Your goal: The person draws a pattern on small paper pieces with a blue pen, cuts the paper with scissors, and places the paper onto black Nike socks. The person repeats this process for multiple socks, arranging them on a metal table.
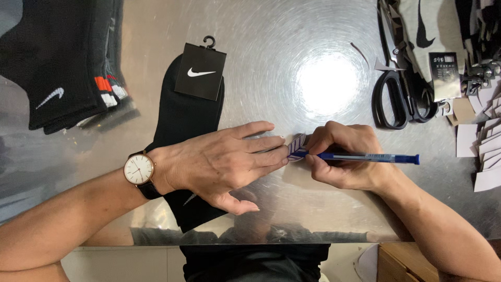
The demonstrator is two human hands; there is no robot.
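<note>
My left hand (222,162) lies flat over a black sock (183,109) on the shiny metal table (292,57), fingers stretched to the right, their tips touching a small striped purple-and-white tag (296,146). A round watch (139,169) sits on that wrist. My right hand (345,156) grips a blue pen (373,156), tip pointing left at the tag. The sock carries a black card header with a hook (200,70).
A pile of black socks (57,62) lies at the far left. Large black scissors (399,94) rest at the far right beside a grey sock (428,31), a black label (444,75) and stacked white paper tags (485,146). A wooden box (407,261) stands below the table edge.
</note>
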